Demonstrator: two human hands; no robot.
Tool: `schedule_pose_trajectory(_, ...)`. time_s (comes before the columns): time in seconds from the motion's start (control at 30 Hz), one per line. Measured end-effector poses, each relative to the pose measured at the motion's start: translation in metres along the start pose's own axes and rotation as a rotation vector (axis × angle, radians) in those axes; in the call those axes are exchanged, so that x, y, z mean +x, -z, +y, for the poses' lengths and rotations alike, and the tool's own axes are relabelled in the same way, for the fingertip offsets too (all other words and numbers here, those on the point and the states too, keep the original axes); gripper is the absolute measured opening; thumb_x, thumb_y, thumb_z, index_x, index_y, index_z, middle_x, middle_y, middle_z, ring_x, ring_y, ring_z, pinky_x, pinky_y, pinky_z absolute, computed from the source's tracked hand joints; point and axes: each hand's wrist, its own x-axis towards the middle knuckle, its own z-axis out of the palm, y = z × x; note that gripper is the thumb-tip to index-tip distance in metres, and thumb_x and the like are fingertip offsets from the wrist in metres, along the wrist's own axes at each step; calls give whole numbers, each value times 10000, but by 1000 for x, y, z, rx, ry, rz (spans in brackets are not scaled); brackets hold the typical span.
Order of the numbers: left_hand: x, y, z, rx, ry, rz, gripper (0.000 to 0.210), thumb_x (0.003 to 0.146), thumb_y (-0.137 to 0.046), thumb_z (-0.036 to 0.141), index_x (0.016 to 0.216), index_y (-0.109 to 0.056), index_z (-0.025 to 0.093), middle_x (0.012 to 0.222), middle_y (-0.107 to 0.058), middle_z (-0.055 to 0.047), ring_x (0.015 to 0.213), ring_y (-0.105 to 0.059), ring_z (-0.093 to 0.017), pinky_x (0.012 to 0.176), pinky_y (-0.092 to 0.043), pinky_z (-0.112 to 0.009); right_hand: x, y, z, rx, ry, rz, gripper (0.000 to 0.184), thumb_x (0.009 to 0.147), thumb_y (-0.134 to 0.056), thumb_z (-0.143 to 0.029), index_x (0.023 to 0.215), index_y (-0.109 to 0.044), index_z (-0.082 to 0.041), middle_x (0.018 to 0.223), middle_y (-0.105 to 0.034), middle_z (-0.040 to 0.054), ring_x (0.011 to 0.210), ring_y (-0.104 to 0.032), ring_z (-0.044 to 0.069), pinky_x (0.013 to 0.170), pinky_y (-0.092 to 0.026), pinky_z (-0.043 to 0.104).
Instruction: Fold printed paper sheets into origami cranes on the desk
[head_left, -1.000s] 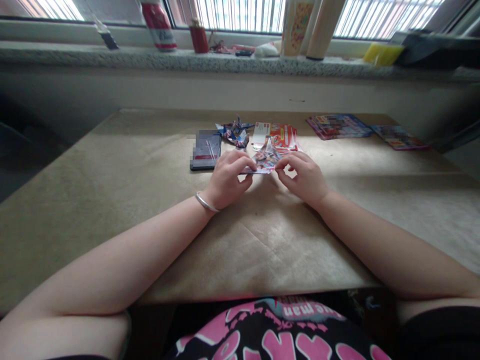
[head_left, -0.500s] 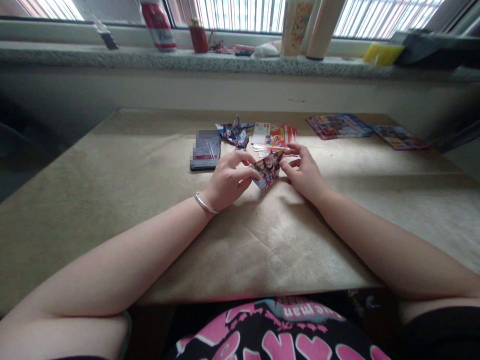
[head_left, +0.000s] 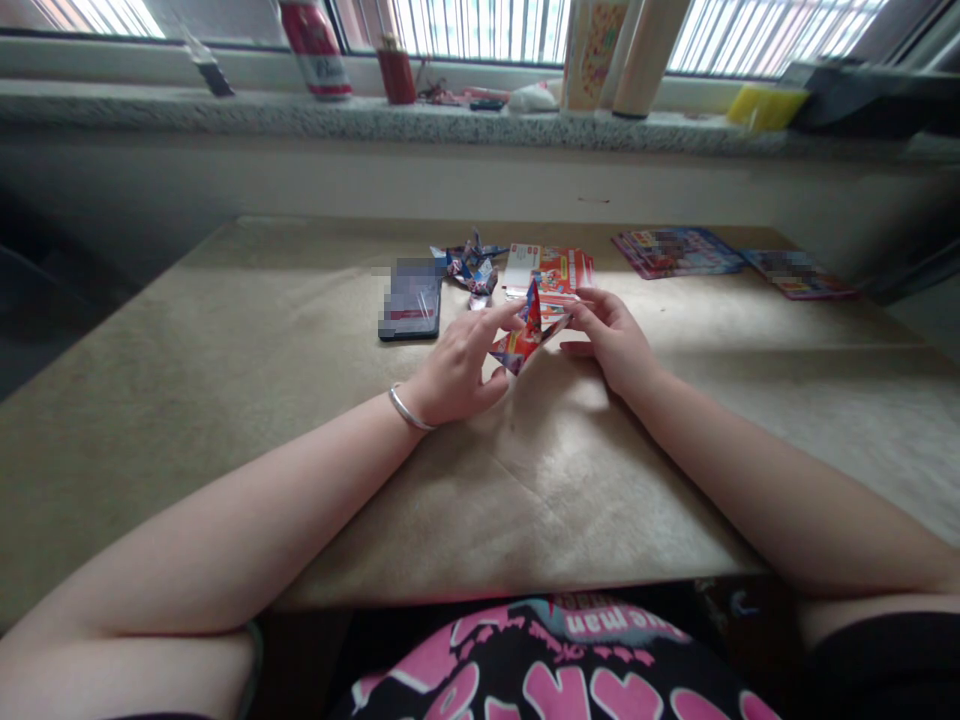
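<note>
A small folded paper piece (head_left: pixel 523 342), printed in red, orange and blue, is held between my two hands above the table. Its pointed flaps stick up and out to the sides. The fingers of my right hand (head_left: pixel 619 340) pinch its right tip. My left hand (head_left: pixel 463 365), with a silver bangle at the wrist, is at its left side; thumb and forefinger are spread around the paper, and whether they touch it is hard to tell. Just beyond lie several folded paper shapes (head_left: pixel 471 265) in blue and white, beside a stack of red and white printed cards (head_left: pixel 551 268).
A dark phone (head_left: pixel 412 300) lies left of the folded shapes. Colourful printed cards (head_left: pixel 679 252) lie at the back right of the table (head_left: pixel 225 400), another pile (head_left: pixel 799 275) beside them. A red can (head_left: pixel 316 50), a red jar and tall containers stand on the windowsill (head_left: pixel 450 122).
The folded paper has turned, now showing its red and orange side with a flap standing up. My left thumb and forefinger have spread apart from their pinch. The right hand stays at the paper's right.
</note>
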Motion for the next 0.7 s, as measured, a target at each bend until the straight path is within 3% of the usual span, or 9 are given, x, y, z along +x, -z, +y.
schedule_pose_trajectory(0.13,0,3,0,79,36,-85,552,803,-523,164,1352,-467,183,1186,-644,-91,1093,-597,-245,984,-451,-431,3,2,2,12,-27,-14,437,731,-721,-510,1059,-552,-276,1115,-647,43,1019,-651,235,728,-624,382)
schedule_pose_trajectory(0.3,2,4,1,251,130,-95,238,885,-543,258,1080,-670,207,1112,-688,-62,1030,-622,-225,900,-457,-395,7,2,5,8,-46,-6,343,721,-722,-399,1005,-579,-270,1082,-664,33,953,-666,215,718,-611,372)
schedule_pose_trajectory(0.43,2,6,2,368,155,-157,202,903,-566,304,1044,-701,252,1130,-696,-34,1040,-618,-227,922,-437,-426,8,2,6,-21,-41,0,315,713,-714,-328,995,-591,-258,1063,-676,33,863,-672,190,679,-593,341)
schedule_pose_trajectory(0.57,0,5,7,506,71,-197,220,936,-538,353,1054,-708,277,1150,-699,-14,1199,-551,-274,1077,-347,-515,7,1,7,-63,-16,-34,292,726,-703,-312,990,-594,-254,1076,-682,31,780,-663,159,648,-579,317)
schedule_pose_trajectory(0.7,-1,2,13,577,32,-220,274,956,-507,384,1088,-702,243,1124,-711,-32,1333,-461,-305,1179,-233,-563,5,2,7,-131,-28,-79,253,774,-655,-298,1018,-608,-250,877,-699,9,666,-633,135,626,-566,304)
